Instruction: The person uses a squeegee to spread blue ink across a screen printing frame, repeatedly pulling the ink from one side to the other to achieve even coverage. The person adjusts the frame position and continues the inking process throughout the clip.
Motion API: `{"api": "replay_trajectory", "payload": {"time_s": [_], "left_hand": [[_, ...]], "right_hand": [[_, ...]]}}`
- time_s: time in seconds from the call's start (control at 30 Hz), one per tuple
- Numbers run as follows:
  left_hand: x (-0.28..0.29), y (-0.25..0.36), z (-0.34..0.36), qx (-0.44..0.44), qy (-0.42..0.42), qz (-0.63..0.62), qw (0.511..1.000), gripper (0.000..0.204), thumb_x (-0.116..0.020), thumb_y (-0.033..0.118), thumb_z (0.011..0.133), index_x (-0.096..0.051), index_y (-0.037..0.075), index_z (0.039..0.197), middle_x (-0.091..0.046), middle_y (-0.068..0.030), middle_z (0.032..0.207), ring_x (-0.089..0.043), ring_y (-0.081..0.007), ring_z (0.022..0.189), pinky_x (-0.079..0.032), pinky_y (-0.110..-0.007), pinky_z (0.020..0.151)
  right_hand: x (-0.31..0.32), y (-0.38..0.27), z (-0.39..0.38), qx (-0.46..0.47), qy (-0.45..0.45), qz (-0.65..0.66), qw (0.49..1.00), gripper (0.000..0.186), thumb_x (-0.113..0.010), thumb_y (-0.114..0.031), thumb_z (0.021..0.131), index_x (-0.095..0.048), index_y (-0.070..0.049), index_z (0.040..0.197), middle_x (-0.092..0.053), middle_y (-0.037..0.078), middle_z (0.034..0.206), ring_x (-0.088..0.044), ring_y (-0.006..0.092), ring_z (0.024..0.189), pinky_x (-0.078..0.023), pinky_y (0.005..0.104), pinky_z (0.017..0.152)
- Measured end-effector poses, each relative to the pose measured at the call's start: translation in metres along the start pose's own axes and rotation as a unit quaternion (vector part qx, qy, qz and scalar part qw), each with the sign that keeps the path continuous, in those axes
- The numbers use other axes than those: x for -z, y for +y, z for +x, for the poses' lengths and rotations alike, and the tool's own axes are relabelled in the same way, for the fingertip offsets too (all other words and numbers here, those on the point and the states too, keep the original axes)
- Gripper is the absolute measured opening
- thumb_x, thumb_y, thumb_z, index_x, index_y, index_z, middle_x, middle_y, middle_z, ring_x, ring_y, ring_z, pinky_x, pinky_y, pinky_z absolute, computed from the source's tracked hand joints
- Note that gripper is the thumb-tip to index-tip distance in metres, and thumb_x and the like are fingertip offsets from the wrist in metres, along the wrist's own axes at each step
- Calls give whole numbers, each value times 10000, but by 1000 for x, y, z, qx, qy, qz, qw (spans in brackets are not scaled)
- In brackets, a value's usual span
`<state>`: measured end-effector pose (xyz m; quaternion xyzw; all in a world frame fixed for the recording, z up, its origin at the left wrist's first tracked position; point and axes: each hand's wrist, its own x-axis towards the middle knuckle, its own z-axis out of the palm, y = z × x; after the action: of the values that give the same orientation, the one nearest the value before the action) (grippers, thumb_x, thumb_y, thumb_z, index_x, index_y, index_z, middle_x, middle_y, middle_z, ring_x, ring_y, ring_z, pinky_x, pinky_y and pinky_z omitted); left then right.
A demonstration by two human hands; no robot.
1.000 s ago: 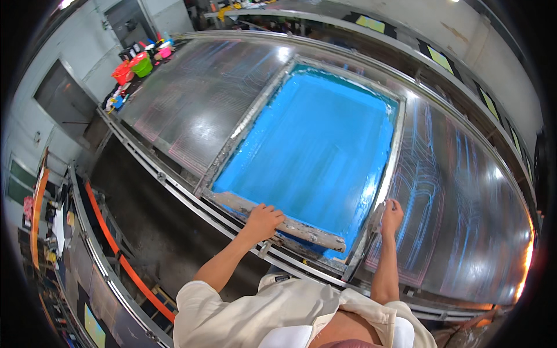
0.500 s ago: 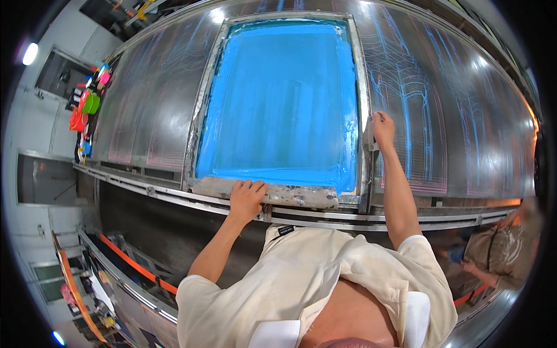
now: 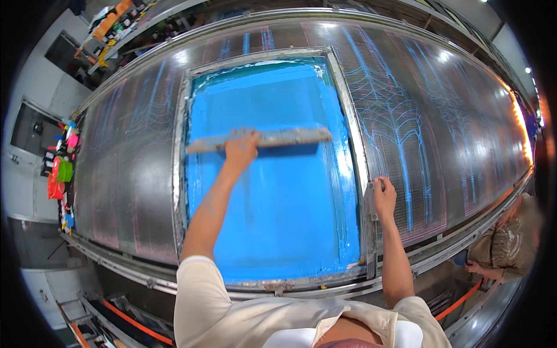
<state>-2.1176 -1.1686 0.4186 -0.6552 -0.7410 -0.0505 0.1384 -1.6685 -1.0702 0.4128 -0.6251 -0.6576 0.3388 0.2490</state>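
Note:
A screen-printing frame (image 3: pixel 355 139) with a pale metal rim lies on the long table, its mesh coated in bright blue ink (image 3: pixel 272 220). My left hand (image 3: pixel 240 149) is closed over a long, stained squeegee (image 3: pixel 296 137), which spans most of the mesh, a bit beyond its middle. Motion blurs those fingers slightly. At the frame's right side, my right hand (image 3: pixel 384 198) is closed on a small metal bracket (image 3: pixel 371 202) fixed to the rim. The fingers' undersides are hidden.
Blue and pink line prints (image 3: pixel 400 133) cover the dark table on both sides of the frame. A metal rail (image 3: pixel 133 275) runs along the near edge. Colourful containers (image 3: pixel 61 171) stand at the left end. Another person (image 3: pixel 505 243) is at the right.
My left hand has pushed the squeegee from the frame's near edge to past the middle of the mesh. My right hand stays at the bracket. The whole view has shifted.

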Motion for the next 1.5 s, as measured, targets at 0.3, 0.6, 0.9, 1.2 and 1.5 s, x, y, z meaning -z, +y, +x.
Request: {"api": "replay_trajectory", "payload": {"time_s": [0.3, 0.6, 0.9, 1.2, 1.5], "left_hand": [[-41, -92, 188, 28, -8, -88, 996, 241, -764, 279, 793, -714, 173, 1003, -706, -107, 1008, -672, -364, 997, -536, -520, 820], [-35, -96, 177, 52, -170, -20, 984, 378, -772, 450, 799, -749, 206, 1088, -740, -144, 980, -694, -383, 938, -553, -503, 819], [74, 74, -72, 37, -143, -114, 982, 245, -645, 184, 817, -773, 268, 1008, -729, -123, 894, -691, -353, 865, -559, -492, 733], [171, 213, -290, 103, -137, -139, 975, 385, -656, 60, 756, -679, 112, 1136, -694, -35, 1105, -633, -276, 975, -541, -439, 825], [158, 209, -285, 152, -95, -127, 975, 91, -712, 159, 741, -677, 173, 824, -628, 28, 905, -606, -192, 931, -460, -355, 802]], "right_hand": [[-2, -7, -1, -22, 9, -9, 1000, 210, -696, -246, 914, -711, -54, 997, -554, 16, 644, -469, 101, 594, -383, 300, 567], [-5, 9, 4, -18, 3, 12, 1000, 289, -717, -317, 915, -731, -48, 1020, -515, -18, 675, -416, 83, 621, -362, 280, 575], [-2, 15, 15, -53, -50, 70, 995, 382, -632, -368, 953, -716, -42, 1134, -602, 8, 710, -535, 110, 631, -426, 297, 623], [-13, 15, 18, -8, -97, 151, 984, 389, -621, -352, 973, -688, -48, 1206, -649, 2, 803, -536, 83, 606, -410, 264, 514], [15, 17, 46, 11, -157, 93, 983, 341, -566, -219, 997, -636, 67, 1168, -687, 102, 926, -620, 217, 842, -490, 365, 757]]}}
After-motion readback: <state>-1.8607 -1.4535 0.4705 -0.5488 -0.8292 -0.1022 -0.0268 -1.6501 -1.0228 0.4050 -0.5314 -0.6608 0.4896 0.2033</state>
